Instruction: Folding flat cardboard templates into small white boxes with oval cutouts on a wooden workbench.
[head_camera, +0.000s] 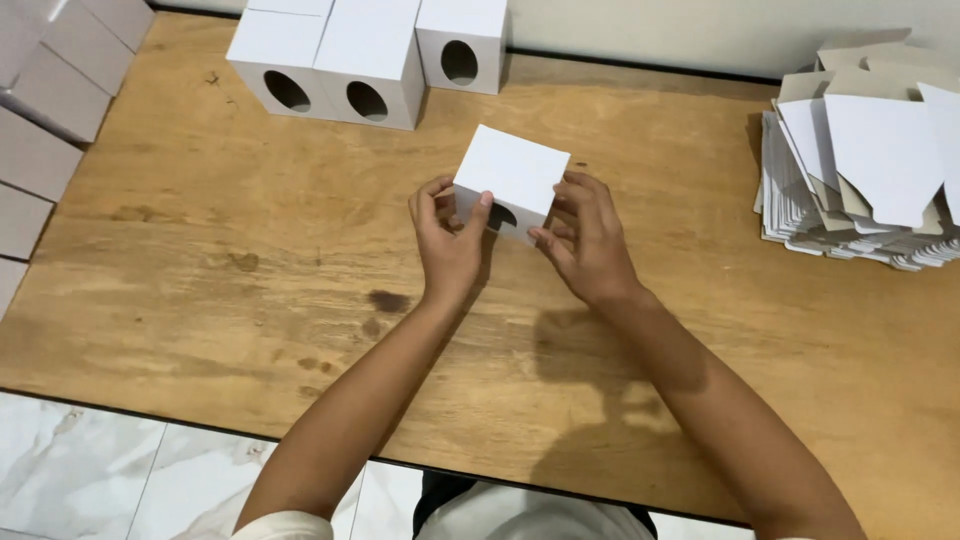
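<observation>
Between both hands (448, 240), smooth white cardboard cube (512, 178)

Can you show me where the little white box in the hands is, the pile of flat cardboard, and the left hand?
white box (515, 165), head view, on its top face.
pile of flat cardboard (880, 150), head view, on the top white sheet.
left hand (447, 245), head view, on the back of the hand.

box (512, 175) mid-table (250, 260), boxes (365, 50) behind, flat stack (860, 190) right

Three assembled white boxes with oval cut-outs (365, 60) stood at the far edge of the wooden table (200, 260); a stack of flat cardboard blanks (865, 180) lay at its right; grey boxes (55, 90) lined its left.
</observation>
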